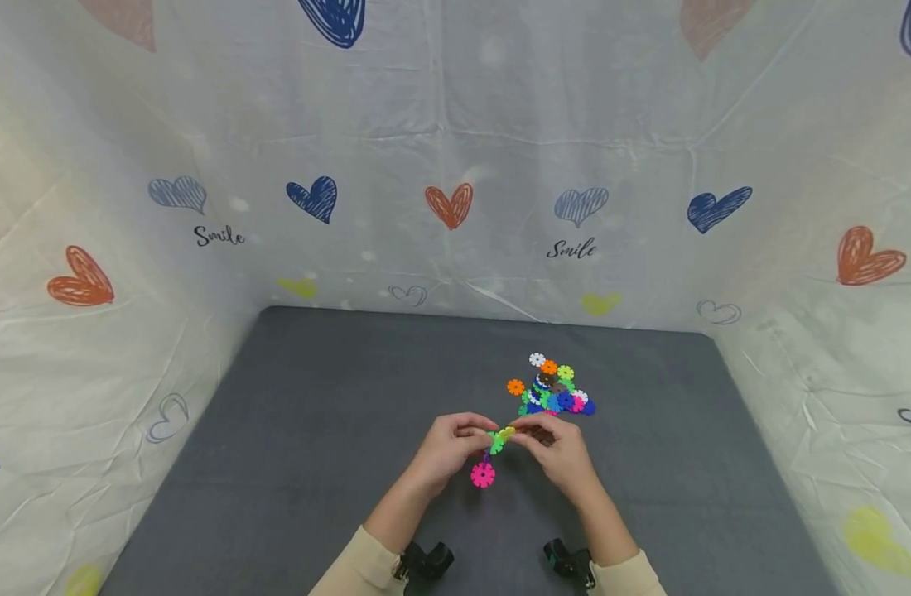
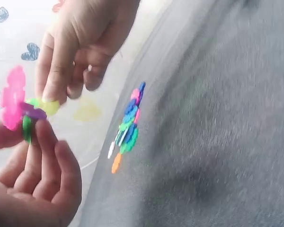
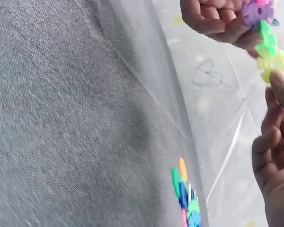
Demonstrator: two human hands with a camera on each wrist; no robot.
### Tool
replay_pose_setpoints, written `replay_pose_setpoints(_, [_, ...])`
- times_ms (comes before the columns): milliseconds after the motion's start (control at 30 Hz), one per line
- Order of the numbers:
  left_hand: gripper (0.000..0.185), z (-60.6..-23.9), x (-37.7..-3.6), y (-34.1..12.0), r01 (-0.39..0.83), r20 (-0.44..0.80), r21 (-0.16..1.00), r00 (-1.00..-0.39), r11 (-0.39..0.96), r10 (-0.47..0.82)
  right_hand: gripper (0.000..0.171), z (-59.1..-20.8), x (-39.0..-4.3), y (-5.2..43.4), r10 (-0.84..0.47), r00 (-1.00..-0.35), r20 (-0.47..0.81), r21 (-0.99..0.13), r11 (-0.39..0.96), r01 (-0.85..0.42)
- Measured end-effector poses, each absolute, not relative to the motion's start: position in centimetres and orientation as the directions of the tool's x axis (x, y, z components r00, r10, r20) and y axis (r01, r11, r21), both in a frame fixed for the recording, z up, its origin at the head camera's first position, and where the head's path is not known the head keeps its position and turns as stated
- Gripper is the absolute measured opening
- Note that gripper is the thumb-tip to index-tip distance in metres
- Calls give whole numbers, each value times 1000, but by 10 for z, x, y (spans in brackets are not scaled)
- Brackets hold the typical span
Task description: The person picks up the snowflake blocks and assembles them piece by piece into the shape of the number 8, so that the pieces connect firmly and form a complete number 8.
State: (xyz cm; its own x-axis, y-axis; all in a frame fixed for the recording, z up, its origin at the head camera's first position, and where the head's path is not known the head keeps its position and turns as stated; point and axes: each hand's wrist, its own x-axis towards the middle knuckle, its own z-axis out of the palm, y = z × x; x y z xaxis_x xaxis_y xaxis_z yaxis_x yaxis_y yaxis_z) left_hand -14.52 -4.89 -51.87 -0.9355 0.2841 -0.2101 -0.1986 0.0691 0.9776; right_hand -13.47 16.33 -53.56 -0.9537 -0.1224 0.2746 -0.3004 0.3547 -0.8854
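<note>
Both hands meet over the grey tabletop (image 1: 314, 430), just on the person's side of the pile of snowflake discs (image 1: 554, 391), and between them they hold a short chain of joined discs (image 1: 494, 451). The left hand (image 1: 450, 451) pinches the chain with curled fingers around its purple and green discs, with the pink disc (image 1: 483, 474) hanging at the low end, farthest from the pile. The right hand (image 1: 562, 454) pinches the yellow disc (image 3: 273, 61) at the chain's upper end, fingertips curled on its edge; the right wrist view shows yellow, green and purple stacked in a line running from the right hand's fingertip toward the left hand.

So the chain's long axis runs slantwise: from the pink disc, nearest the person, up through the grip and on toward the pile. The yellow end points at the pile, and the right hand is the nearer of the two to it; the pile lies just beyond and slightly to the right of that hand, not touching it. The left hand sits on the far side of the chain from the pile.

The pile itself rests flat on the tabletop, a loose cluster of blue, green, orange, white and pink discs, near the heart-printed cloth (image 1: 455, 165) at the back
</note>
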Motion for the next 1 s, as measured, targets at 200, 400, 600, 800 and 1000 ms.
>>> replay_pose_setpoints(200, [22,-523,-142,-50,-212,-216,976,-959,40,186,21,-540,-144,185,9,-976,216,-868,459,-188])
replay_pose_setpoints(400, [23,-524,-143,-52,-215,-221,975,-962,51,163,18,-551,-164,210,239,-960,149,-819,573,15])
replay_pose_setpoints(600, [26,-526,-143,-51,-214,-218,976,-971,47,102,29,-562,-183,219,332,-940,77,-725,666,176])
replay_pose_setpoints(800, [25,-524,-142,-49,-236,-237,971,-971,32,37,41,-566,-192,215,373,-928,-10,-611,732,301])
replay_pose_setpoints(1000, [22,-522,-142,-47,-239,-240,970,-970,34,37,34,-566,-193,212,393,-919,1,-618,723,308])
